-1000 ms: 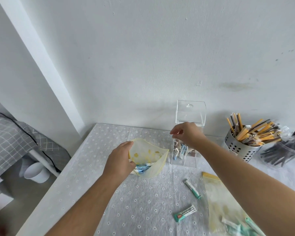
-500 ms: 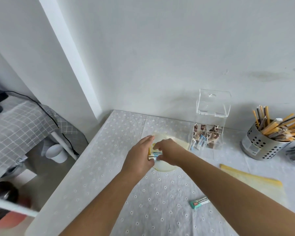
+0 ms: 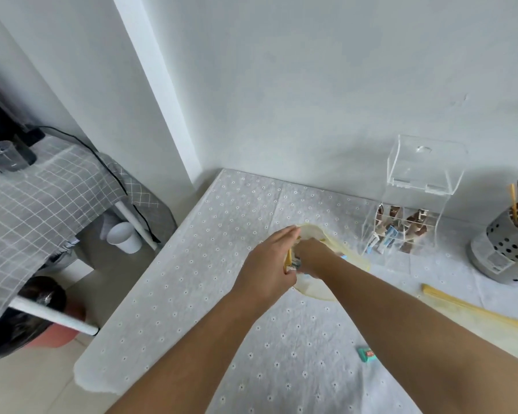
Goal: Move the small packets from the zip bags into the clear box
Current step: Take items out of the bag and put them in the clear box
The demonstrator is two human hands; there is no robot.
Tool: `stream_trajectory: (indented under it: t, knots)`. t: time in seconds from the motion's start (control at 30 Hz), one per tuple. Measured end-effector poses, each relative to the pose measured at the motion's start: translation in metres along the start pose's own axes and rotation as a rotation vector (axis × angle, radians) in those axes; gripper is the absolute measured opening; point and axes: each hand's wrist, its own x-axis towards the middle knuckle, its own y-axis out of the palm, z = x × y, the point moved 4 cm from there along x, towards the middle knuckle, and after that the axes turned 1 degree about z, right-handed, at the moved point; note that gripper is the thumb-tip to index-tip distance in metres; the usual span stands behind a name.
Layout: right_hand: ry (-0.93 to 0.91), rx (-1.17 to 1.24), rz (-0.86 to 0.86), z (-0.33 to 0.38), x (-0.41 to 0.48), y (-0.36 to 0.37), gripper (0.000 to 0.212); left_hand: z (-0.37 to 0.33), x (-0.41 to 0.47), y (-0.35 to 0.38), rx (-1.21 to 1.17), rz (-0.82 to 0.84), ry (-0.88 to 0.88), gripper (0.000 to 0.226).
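Observation:
A yellowish zip bag [image 3: 314, 289] lies on the white tablecloth at the centre. My left hand [image 3: 271, 264] grips its open mouth by the yellow zip strip. My right hand [image 3: 310, 255] is reaching inside the bag, fingers closed around small blue-and-white packets that are mostly hidden. The clear box [image 3: 401, 231] stands to the right against the wall, lid raised, with brown and blue packets in its compartments. A second zip bag [image 3: 473, 309] lies flat at the right edge. One green packet [image 3: 366, 353] lies loose beside my right forearm.
A perforated metal cup [image 3: 504, 258] with sticks stands at the far right. To the left, past the table edge, are a checked-cloth rack [image 3: 42, 198], a white cup [image 3: 124, 237] on the floor and a dark bin [image 3: 27, 318].
My right hand left the clear box and went into the zip bag held by my left hand. The camera swung left, so the second bag and loose packets slid toward the right edge.

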Motion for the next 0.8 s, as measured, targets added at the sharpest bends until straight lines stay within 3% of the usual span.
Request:
stream_trajectory:
  t: [0.33, 0.6, 0.8]
  knots:
    - [-0.025, 0.056, -0.038, -0.001, -0.008, -0.01, 0.03, 0.002, 0.002, 0.002, 0.0, -0.001, 0.009, 0.074]
    - [-0.164, 0.122, -0.131, -0.002, -0.035, -0.03, 0.005, -0.005, 0.01, 0.0, 0.028, -0.022, 0.0, 0.073]
    - [-0.141, 0.224, -0.153, -0.008, -0.06, -0.041, 0.025, -0.009, 0.011, 0.001, 0.056, -0.016, -0.021, 0.074]
